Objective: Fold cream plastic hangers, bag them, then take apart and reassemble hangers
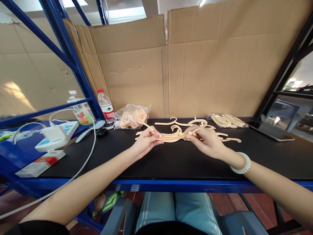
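Note:
Both hands are raised above the black tabletop, holding a peach-coloured plastic clothes hanger (pixel 172 137) between them. My left hand (pixel 146 142) pinches its left part with thumb and fingers. My right hand (pixel 207 139) is closed on its right part, with a curved hook-like piece rising by the fingers. Whether that piece belongs to the same hanger, I cannot tell. Just behind the hands, several similar hangers lie on the table, among them a hanger with its hook up (pixel 173 120). The end of another hanger (pixel 232 140) sticks out right of my right hand.
A clear bag of peach-coloured parts (pixel 133 117) and a red-capped bottle (pixel 105 106) stand at back left. Another bag (pixel 228 120) and a tablet-like device (pixel 270 130) lie right. A power strip (pixel 57 135), white cable (pixel 91 148) and small box (pixel 40 164) are left. Cardboard (pixel 195 71) walls the back.

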Motion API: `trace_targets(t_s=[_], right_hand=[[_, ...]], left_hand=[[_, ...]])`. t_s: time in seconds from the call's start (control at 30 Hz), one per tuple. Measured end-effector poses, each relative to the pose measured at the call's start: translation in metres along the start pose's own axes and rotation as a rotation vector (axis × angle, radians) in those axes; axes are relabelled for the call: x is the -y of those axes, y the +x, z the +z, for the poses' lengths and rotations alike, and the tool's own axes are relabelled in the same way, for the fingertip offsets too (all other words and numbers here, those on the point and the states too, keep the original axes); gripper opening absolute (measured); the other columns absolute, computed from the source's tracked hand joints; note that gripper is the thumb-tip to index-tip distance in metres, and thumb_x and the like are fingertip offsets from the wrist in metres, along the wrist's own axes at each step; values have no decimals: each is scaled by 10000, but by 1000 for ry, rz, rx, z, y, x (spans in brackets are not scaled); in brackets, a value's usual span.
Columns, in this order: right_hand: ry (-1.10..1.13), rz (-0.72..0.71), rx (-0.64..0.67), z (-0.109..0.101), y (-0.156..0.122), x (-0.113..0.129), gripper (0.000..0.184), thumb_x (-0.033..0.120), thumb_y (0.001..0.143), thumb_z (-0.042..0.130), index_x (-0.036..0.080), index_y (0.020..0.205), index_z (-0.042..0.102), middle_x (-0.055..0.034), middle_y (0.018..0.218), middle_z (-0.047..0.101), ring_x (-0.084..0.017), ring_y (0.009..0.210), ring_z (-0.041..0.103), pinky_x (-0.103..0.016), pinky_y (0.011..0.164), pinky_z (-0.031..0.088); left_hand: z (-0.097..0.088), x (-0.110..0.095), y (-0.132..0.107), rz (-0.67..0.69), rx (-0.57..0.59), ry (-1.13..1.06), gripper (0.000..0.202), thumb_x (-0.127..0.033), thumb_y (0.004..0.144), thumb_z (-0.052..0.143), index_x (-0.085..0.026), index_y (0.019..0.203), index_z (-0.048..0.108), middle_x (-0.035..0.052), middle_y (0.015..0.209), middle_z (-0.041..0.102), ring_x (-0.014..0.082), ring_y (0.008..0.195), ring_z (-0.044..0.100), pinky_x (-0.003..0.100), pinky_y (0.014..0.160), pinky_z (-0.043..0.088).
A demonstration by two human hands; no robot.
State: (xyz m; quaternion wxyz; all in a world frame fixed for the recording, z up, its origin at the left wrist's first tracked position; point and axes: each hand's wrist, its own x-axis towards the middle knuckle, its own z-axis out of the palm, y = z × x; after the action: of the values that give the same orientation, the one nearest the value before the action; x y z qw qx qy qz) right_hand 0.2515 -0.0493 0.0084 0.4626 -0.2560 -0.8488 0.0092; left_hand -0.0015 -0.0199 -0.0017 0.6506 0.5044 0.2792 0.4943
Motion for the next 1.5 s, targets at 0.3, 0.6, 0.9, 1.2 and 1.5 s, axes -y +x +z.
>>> trace_targets(t_s=[0.3,0.6,0.9,1.2,1.5], right_hand=[[-60,-24,-79,-3,2,2,146,216,934,511,190,817,593,-78,904,692,-152,704,644,-250,525,482],[-206,-106,-93,-4,-3,-3,117,188,906,548,185,802,601,-100,918,729,-220,801,701,-313,657,535],[-190,-73,-47,-4,-4,-3,187,223,921,525,191,757,609,-99,903,732,-214,758,700,-306,618,528],[-202,-68,-47,-2,-5,-3,187,233,927,506,195,774,609,-95,870,723,-208,761,696,-287,588,519],[-214,-82,-12,-2,-5,-2,158,206,927,501,194,806,601,-91,884,716,-207,767,694,-296,606,521]], left_hand=[[0,-11,-1,6,79,-51,219,-110,771,710,-143,743,495,72,905,704,144,659,701,210,613,573],[-8,-16,1,-5,120,-29,207,-122,797,684,-136,721,493,118,955,723,213,771,733,247,688,572],[-5,-16,1,13,163,19,262,-208,745,770,-128,701,525,95,854,725,202,716,724,254,677,570],[-6,-12,3,67,187,21,312,-207,676,826,-124,681,526,94,827,721,194,690,702,315,736,561],[-6,-11,4,69,198,19,344,-218,648,845,-137,687,513,81,799,718,186,685,686,330,732,555]])
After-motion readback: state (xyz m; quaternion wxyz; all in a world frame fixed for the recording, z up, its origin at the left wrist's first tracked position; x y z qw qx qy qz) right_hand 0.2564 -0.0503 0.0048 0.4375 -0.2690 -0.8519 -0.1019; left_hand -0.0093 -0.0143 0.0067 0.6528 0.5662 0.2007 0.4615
